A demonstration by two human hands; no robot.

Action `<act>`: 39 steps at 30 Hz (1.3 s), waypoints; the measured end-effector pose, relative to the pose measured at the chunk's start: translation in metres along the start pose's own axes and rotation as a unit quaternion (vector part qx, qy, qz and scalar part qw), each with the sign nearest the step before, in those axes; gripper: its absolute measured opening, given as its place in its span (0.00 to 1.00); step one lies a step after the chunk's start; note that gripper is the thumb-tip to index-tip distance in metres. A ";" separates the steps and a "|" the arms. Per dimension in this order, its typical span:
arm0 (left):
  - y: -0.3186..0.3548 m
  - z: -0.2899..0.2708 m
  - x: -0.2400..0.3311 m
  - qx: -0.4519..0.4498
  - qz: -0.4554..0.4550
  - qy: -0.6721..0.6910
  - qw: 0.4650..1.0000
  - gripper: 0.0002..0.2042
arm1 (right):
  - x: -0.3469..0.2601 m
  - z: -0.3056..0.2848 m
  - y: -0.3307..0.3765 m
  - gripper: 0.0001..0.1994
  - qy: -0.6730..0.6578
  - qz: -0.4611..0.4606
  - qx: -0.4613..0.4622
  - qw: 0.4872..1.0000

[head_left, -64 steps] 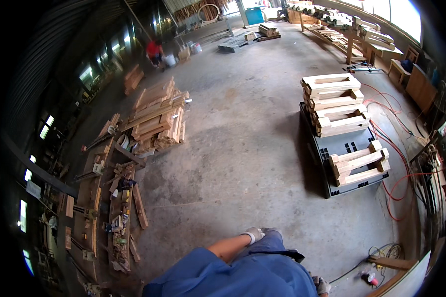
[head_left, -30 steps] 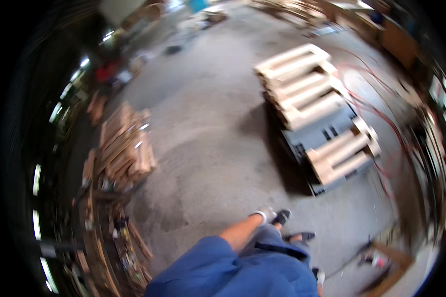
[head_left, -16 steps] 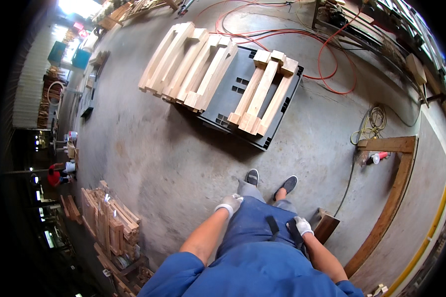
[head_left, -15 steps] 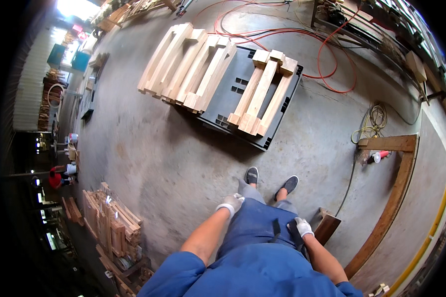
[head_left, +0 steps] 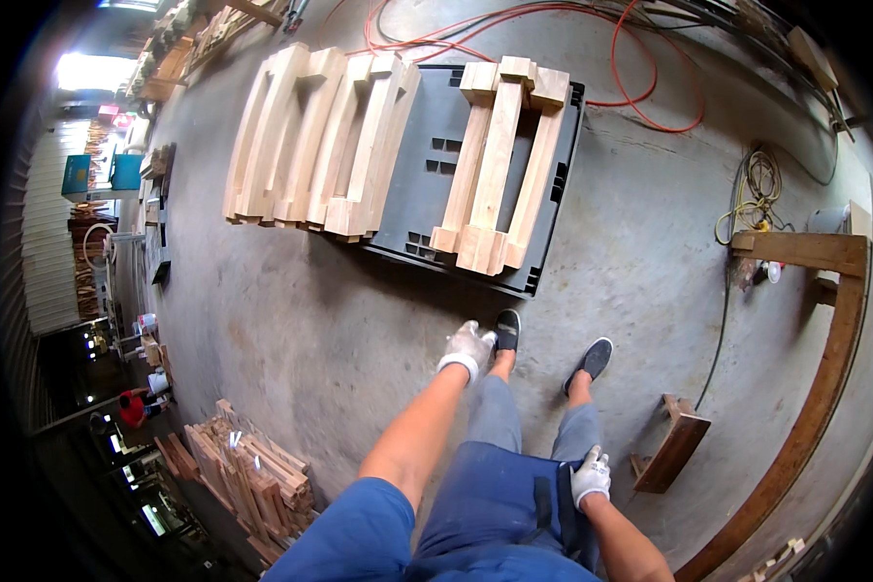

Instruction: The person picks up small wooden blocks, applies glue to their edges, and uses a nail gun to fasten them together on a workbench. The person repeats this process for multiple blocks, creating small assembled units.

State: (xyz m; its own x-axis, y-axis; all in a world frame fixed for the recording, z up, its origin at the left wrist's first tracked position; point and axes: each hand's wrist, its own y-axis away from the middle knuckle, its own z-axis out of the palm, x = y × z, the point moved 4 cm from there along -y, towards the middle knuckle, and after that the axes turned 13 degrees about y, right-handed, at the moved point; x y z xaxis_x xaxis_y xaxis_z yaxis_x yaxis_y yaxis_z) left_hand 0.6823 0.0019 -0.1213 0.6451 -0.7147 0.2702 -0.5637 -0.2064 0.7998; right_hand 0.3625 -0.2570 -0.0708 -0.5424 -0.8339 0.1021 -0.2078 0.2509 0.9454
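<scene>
Walking-up step: left hand [head_left: 468, 346] gloved, loosely curled and holding nothing, swings ahead near the 2nd wooden frame [head_left: 496, 165] lying on the dark plastic pallet [head_left: 427, 184], right hand [head_left: 589, 476] unloaded at hip; next likely needs a 2-hand grip on frame ends.

Daylight filled the shed evenly and brightly; the concrete floor [head_left: 291, 320] looked pale and clear; an opening at the upper left [head_left: 82, 70] was blown out to white glare; the left rim sank into darkness with small lit spots; shadows stayed soft and short under the dark pallet [head_left: 427, 184]; fisheye curving bent straight edges toward the black rim; focus was sharp, without motion blur.
</scene>
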 end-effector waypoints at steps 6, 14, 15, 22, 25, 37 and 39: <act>-0.066 -0.024 0.056 0.050 -0.006 -0.050 0.997 0.45 | -0.029 -0.007 -0.010 0.55 -0.034 0.051 0.040 0.997; -0.158 -0.005 0.082 0.139 0.041 -0.108 0.984 0.62 | -0.032 -0.009 -0.015 0.53 -0.071 0.053 0.098 0.991; -0.165 -0.001 0.086 0.142 0.039 -0.111 0.983 0.65 | -0.032 -0.010 -0.015 0.53 -0.076 0.052 0.100 0.991; -0.192 0.018 0.102 0.180 -0.003 -0.120 0.976 0.72 | -0.029 -0.008 -0.020 0.53 -0.101 0.042 0.123 0.986; -0.190 0.012 0.102 0.179 0.006 -0.118 0.977 0.73 | -0.029 -0.008 -0.023 0.53 -0.101 0.044 0.120 0.987; -0.116 -0.100 0.151 -0.050 0.189 0.294 0.936 0.38 | -0.029 -0.022 -0.028 0.51 -0.134 0.055 0.067 0.987; -0.046 -0.120 0.179 -0.192 0.117 0.411 0.884 0.26 | -0.028 -0.024 -0.034 0.51 -0.120 0.035 0.068 0.990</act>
State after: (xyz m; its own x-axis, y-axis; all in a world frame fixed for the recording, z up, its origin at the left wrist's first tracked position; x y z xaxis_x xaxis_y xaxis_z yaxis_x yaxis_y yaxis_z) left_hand 0.8863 -0.0364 -0.0454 0.7791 0.0506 0.6249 -0.6172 0.2371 0.7503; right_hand 0.4043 -0.2542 -0.0980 -0.7345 -0.6746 0.0744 -0.2614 0.3823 0.8863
